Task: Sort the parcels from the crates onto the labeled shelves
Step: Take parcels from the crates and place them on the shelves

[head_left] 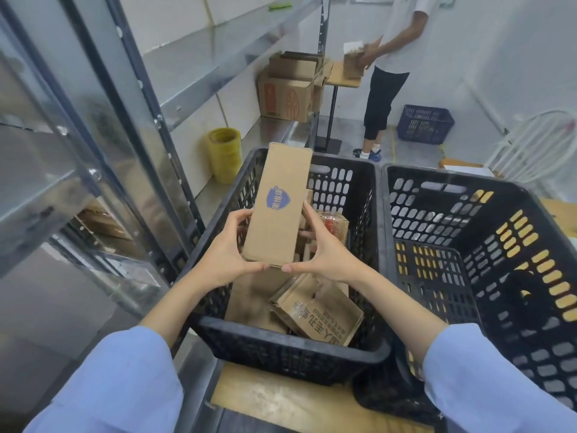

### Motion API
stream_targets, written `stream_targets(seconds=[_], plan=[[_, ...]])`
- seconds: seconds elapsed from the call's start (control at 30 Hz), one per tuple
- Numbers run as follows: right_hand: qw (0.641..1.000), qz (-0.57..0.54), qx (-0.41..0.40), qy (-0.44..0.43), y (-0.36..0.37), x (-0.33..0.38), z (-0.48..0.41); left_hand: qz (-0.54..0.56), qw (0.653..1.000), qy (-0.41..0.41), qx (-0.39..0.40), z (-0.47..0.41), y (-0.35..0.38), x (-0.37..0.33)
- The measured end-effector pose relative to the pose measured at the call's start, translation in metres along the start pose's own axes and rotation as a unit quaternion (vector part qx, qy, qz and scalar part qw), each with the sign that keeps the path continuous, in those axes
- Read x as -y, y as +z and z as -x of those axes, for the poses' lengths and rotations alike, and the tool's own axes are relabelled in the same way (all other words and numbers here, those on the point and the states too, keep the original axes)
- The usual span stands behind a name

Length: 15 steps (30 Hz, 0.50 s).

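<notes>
L-hand [225, 252], R-hand [326, 256] grip "果维康" parcel [281, 201].

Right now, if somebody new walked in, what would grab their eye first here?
First the long cardboard parcel with a blue shield logo, held up at centre by the left hand and right hand above a black crate holding more boxes. Next, a second black crate to its right, and a stack of yellow tape rolls on the metal shelf at left.
</notes>
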State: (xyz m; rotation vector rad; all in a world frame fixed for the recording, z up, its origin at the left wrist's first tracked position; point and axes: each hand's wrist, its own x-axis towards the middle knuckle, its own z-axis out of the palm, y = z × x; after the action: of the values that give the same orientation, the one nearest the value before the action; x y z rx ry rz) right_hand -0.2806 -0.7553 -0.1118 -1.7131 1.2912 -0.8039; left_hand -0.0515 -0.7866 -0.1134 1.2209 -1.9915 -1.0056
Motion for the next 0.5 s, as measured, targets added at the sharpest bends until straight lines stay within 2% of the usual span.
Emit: stream_targets(seconds=[0.13, 0.3, 0.5], plan=[[0.999, -0.033, -0.005, -0.017, -0.005, 0.020, 0.006, 0.059, 0.997, -0.020, -0.039, 0.012, -0.006, -0.021], [0.998, -0.049, -0.001, -0.047, -0.010, 0.042, 0.020, 0.049, 0.994, -0.008, -0.096, 0.040, -0.009, -0.052], [0.993, -0.050, 0.051, -0.098, -0.018, 0.066, 0.051, 0.104, 0.979, -0.010, -0.176, 0.094, 0.012, -0.096]])
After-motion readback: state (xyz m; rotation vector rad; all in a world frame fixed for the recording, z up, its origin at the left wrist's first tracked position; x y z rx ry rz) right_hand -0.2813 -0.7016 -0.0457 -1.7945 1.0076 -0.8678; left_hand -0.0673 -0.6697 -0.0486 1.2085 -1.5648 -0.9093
